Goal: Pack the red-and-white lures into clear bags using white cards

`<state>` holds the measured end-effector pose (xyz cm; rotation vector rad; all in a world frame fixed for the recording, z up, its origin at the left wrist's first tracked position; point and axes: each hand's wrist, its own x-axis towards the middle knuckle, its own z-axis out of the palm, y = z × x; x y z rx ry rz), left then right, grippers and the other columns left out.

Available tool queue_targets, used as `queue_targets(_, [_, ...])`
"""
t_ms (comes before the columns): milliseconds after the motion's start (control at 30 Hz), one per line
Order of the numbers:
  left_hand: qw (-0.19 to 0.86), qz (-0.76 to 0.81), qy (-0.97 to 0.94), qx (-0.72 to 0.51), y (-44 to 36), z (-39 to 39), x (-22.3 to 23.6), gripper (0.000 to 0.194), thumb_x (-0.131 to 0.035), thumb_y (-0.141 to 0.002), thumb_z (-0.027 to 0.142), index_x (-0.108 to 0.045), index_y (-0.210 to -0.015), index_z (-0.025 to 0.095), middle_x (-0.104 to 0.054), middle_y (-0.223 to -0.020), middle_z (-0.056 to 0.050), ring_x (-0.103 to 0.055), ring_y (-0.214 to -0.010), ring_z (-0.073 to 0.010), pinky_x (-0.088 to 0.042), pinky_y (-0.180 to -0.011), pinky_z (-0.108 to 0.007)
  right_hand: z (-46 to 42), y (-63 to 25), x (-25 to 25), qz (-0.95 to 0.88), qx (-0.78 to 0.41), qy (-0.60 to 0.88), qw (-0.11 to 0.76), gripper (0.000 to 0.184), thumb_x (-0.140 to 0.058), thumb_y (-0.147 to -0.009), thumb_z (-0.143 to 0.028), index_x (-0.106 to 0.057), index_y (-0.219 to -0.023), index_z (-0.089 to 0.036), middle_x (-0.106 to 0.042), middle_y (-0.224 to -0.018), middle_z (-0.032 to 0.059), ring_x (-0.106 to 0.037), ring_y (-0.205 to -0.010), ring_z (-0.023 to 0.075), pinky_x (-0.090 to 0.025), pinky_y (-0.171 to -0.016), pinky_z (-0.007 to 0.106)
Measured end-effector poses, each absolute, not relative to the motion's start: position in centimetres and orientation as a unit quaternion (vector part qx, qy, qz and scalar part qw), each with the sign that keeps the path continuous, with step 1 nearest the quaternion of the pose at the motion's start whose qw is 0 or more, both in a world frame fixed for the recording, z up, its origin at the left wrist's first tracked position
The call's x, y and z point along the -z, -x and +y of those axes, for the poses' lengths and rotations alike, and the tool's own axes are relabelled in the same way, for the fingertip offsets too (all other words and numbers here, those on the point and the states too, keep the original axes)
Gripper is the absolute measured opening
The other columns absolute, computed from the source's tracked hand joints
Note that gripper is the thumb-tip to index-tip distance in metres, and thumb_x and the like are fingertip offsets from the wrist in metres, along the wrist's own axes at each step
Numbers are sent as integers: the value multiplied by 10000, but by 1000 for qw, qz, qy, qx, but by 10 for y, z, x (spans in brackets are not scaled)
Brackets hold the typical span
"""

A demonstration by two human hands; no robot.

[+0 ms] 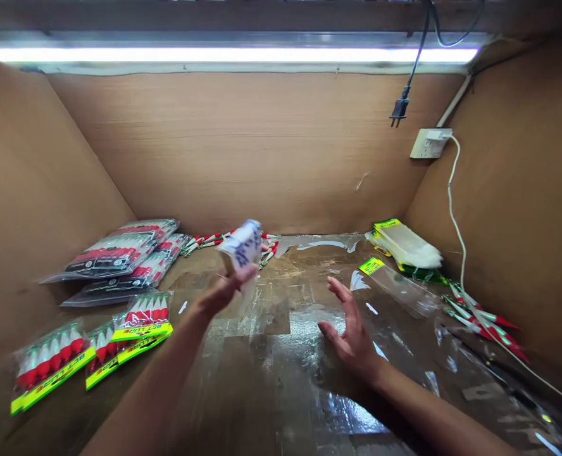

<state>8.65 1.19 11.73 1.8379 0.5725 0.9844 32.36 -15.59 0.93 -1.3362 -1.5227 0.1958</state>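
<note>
My left hand [228, 288] is closed around a white, roll-shaped thing with blue print [243, 244], held above the middle of the table. Motion blurs it, and I cannot make out its exact kind. Further right, my right hand [350, 332] hovers over the tabletop [262, 373], fingers apart and nothing in it. Nearest to that hand lies a clear bag with a yellow-green header [397, 285]. Behind the printed thing, several red and white fishing lures [205, 242] lie along the back wall.
Large packs of lures [119, 250] are stacked at the left, with smaller yellow-edged lure packs [50, 358] in front. At the right are a pile of header bags [407, 244], loose lures [487, 323] and a white cord [456, 209]. A black plug [399, 109] hangs above.
</note>
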Motion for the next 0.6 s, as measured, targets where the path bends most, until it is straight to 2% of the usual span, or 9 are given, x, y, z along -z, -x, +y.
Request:
queue_targets(67, [527,204,-681,-466,-81,24,-127,552,-566,-834,499,-578,-1284,179,-672,-1172,-113,-617,-1090,-319,-538,-872,-429,-154,-325,-7,-625,-95,562,534,677,-578,-923,-330,-252,-1513,-261,-378,-1507,118,-421,-1355,310,-363,-1130,530])
queue_targets(167, [523,206,-657,-502,-84,28,-113,597,-651,-758,501,-609,-1250,167,-702,-1103,-113,-641,-1050,-308,-552,-849,-405,-152,-325,-2,-631,-113,555,531,659,-561,-937,-310,-245,-1514,-265,-415,-1478,119,-448,-1331,292,-370,-1125,516])
queue_targets(233, [522,245,-672,-464,-86,26,-99,629,-723,-708,456,-614,-1250,157,-715,-1048,-114,-670,-984,-300,-565,-803,-378,-151,-323,0,-640,-128,551,520,661,-553,-943,-295,-230,-1519,-270,-437,-1460,116,-465,-1315,279,-374,-1121,506])
queue_targets(367, [588,201,-655,-430,-83,24,-100,668,-659,-773,459,-517,-1362,175,-724,-977,-115,-709,-834,-295,-595,-655,-377,-150,-323,1,-644,-140,550,513,662,-557,-940,-292,-237,-1519,-277,-468,-1435,111,-498,-1281,274,-401,-1096,495])
queue_targets(467, [597,145,-628,-477,-80,27,-121,711,-671,-759,395,-460,-1408,192,-710,-1066,-114,-709,-871,-299,-604,-697,-391,-150,-323,-1,-639,-145,551,517,647,-558,-938,-296,-259,-1511,-277,-485,-1415,112,-522,-1248,274,-424,-1071,490])
queue_targets(600, [681,72,-550,-478,-87,18,-116,698,-602,-792,425,-437,-1422,176,-671,-1168,-138,-665,-1030,-331,-547,-886,-475,-151,-325,-5,-638,-175,545,515,615,-554,-945,-314,-294,-1502,-282,-494,-1409,109,-530,-1231,265,-422,-1067,481])
